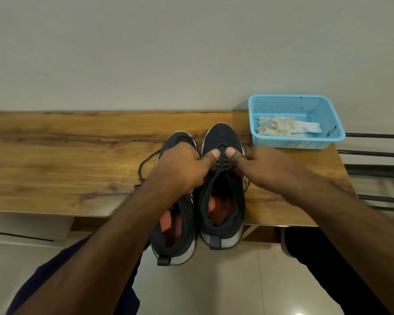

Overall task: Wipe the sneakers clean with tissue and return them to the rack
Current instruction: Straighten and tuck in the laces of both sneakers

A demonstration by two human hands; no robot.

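Wooden surface [55, 155] by the wall carries two dark sneakers [223, 201] side by side and a blue basket [328, 119] with crumpled tissue [275, 127] inside. Left hand [182, 167] and right hand [264, 164] pinch the right sneaker's laces with curled fingers.

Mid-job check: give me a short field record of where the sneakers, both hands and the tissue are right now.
surface: wooden table
sneakers: dark pair side by side, heels past the near edge; left sneaker, right sneaker
left hand: grips the right sneaker's laces, thumb on top
right hand: grips the same laces from the other side
tissue: crumpled in the blue basket, far right of the table
rack: dark bars at right, identity unclear
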